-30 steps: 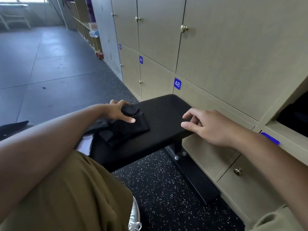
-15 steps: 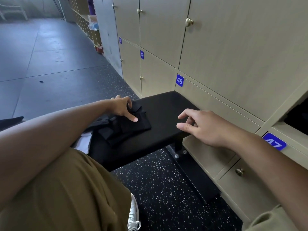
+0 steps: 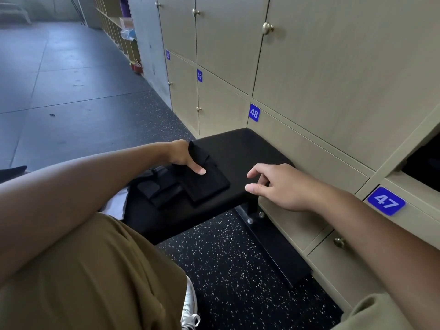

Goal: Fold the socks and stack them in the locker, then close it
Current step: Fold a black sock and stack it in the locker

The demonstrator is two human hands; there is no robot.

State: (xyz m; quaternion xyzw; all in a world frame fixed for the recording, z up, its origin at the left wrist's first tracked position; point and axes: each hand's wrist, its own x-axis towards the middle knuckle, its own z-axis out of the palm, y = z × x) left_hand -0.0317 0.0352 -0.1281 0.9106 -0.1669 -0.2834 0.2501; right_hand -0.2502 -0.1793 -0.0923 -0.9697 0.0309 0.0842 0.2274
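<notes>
Socks, black and folded (image 3: pixel 205 181), lie on the black bench (image 3: pixel 240 151) in front of me, the flat folded one nearest the middle of the seat. My left hand (image 3: pixel 183 155) grips its far upper corner, thumb laid across the top of the fabric and the other fingers hidden behind the raised edge. Just to the left of it sits a second dark bundle of socks (image 3: pixel 159 190), touching the first and partly under it; I cannot tell how many pieces it holds. My right hand (image 3: pixel 279 186) hovers over the bench's near right corner, fingers spread apart and lightly bent, holding nothing, near the folded sock but apart from it. The open locker (image 3: pixel 426 160) is at the far right, above the blue plate numbered 47 (image 3: pixel 386 201), with something dark inside that I cannot make out. The other locker doors along the wall are closed, with plates 48 (image 3: pixel 254 112) and 49 (image 3: pixel 199 75) on them
</notes>
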